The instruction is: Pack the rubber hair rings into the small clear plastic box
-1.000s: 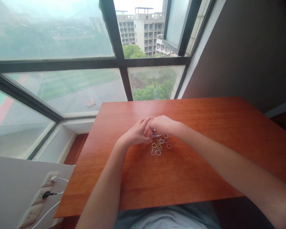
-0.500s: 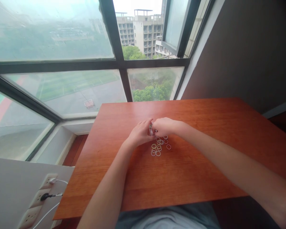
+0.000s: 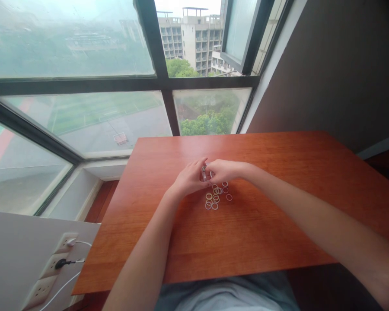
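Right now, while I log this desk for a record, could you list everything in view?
See-through object: 1, colourless, between the hands, partly hidden
Rings: about a dozen, some overlapping, white and yellowish, on the table
Table: 1, reddish-brown, centre
Window frame: 1, dark grey, behind the table
Buildings, trees, field: several; pale, green, green; outside
Outlets: 3, white, lower left
Plugs: 2, black and white, in the upper outlets
Cables: white, lower left
Wall: grey, right
Floor: reddish-brown, left
Clothing: pale blue-grey, bottom edge
Left hand: 1, bare, curled around the see-through object
Right hand: 1, bare, fingertips at the see-through object
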